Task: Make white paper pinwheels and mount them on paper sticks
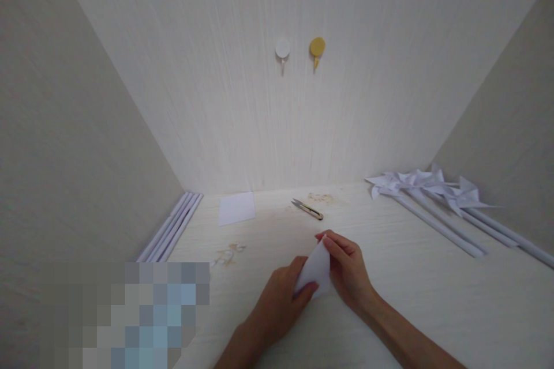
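A white sheet of paper (pixel 315 270) is held up between both hands over the table, bent or folded; its lower part is partly covered by fingers. My left hand (pixel 283 294) grips its left and lower edge, thumb in front. With thumb and forefinger, my right hand (pixel 346 262) pinches the paper's upper corner. Just beyond the hands lies a pair of thread snips (pixel 307 209), its blades pointing left. Farther left, a square of white paper (pixel 237 208) rests flat near the back wall.
Several white paper pinwheels (pixel 459 193) on rolled paper sticks (pixel 437 225) lie at the right. More rolled paper sticks (pixel 173 228) line the left wall. Small pale bits (pixel 228 255) lie on the table (pixel 259 236). A white hook (pixel 283 49) and a yellow hook (pixel 317 47) are on the back wall.
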Motion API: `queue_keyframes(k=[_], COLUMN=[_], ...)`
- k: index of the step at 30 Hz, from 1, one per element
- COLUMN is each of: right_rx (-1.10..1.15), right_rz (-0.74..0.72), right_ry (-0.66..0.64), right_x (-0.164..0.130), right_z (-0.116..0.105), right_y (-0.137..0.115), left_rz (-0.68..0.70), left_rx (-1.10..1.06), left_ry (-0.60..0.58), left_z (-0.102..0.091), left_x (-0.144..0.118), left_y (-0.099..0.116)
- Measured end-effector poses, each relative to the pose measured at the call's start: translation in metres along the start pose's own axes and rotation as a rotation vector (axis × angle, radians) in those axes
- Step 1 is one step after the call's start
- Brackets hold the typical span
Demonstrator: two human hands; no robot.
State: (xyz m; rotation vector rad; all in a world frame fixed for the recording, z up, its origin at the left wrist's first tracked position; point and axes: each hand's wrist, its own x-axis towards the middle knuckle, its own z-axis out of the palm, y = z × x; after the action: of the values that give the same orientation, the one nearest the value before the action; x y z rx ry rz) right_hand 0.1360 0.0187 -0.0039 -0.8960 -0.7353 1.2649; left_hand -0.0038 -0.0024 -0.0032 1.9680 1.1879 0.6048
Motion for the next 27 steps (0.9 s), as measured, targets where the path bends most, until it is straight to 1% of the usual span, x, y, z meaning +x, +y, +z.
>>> queue_keyframes(k=[8,16,27], right_rx=[0.013,0.027,-0.017], right_rz=[-0.014,-0.011,-0.053], right_ry=[-0.024,-0.017,-0.001], right_x=[0.0018,0.0016,0.0023], right_z=[-0.0014,-0.0003,-0.0005], right_y=[0.0019,0.0009,0.0008], left_rz=[0.002,0.001,0.001], left_rx=[-0.006,0.005,0.017], left_ry=[0.005,-0.004,-0.010], left_z=[-0.0007,0.0005,-0.0015], left_x=[-0.0002,0.0004,0.0009], left_y=[-0.0001,-0.0016,-0.0010])
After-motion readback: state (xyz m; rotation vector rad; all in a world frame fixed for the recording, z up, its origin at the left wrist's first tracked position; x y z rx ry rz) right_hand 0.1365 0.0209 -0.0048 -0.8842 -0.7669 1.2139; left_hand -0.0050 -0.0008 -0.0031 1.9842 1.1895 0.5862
